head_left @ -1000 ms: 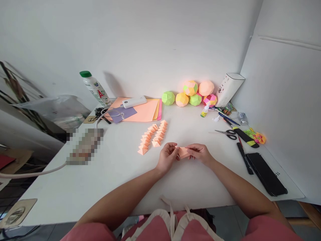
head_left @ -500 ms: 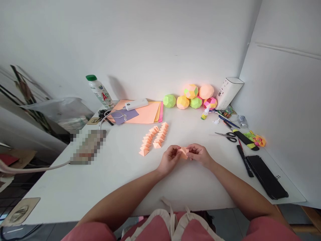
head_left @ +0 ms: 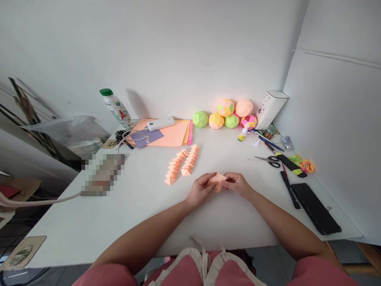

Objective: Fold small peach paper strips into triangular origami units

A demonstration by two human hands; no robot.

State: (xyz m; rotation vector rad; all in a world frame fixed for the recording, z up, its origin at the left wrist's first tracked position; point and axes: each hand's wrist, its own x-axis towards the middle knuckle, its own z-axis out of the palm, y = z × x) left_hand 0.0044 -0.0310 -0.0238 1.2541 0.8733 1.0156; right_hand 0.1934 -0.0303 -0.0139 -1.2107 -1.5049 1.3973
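Note:
Both hands meet over the middle of the white table (head_left: 143,214). My left hand (head_left: 201,190) and my right hand (head_left: 238,184) pinch a small folded peach paper piece (head_left: 217,180) between their fingertips. Just beyond the left hand lie two rows of several folded peach paper units (head_left: 181,163). A stack of coloured paper sheets (head_left: 169,135) lies farther back, with a white power bank (head_left: 160,123) on it.
Several paper balls (head_left: 226,113) sit at the back wall beside a white box (head_left: 269,109). Scissors (head_left: 269,159), pens, a glue bottle (head_left: 242,133) and a black phone (head_left: 315,208) lie on the right. A green-capped bottle (head_left: 114,107) stands at the back left.
The peach piece was flat between my hands a second ago; it now looks folded smaller and more pointed. Both hands stayed in about the same spot.

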